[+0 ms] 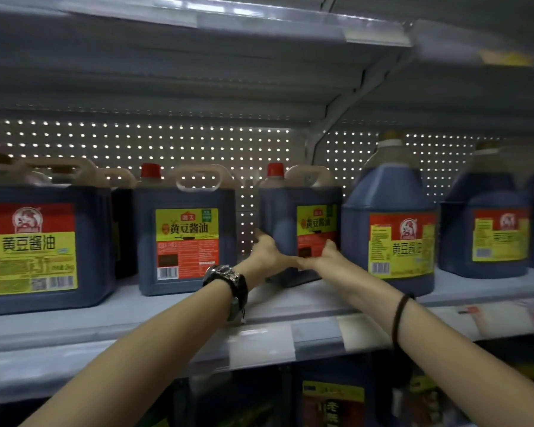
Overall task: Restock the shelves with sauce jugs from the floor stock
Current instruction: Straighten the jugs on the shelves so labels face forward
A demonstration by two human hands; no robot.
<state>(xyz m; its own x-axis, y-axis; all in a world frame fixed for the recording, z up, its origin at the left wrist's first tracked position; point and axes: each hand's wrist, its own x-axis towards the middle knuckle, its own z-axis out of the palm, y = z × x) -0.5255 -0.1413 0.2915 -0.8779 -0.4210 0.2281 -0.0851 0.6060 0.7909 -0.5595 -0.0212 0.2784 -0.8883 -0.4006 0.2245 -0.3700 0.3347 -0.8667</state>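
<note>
The dark, square plastic sauce jug with red cap and yellow-and-red label (pixel 302 211) stands on the grey metal shelf (pixel 290 300), set back between a matching red-capped jug (pixel 185 229) and a rounder dark jug with a pale cap (pixel 389 229). The left hand (pixel 267 251) lies flat against its left side. The right hand (pixel 329 257) presses its front, fingers seemingly straight, though blur softens them. Full, it is probably heavy and slick-walled, so the moulded top handle is the surer hold. A gap lies open on its left, while the right neighbour sits just beside it.
</note>
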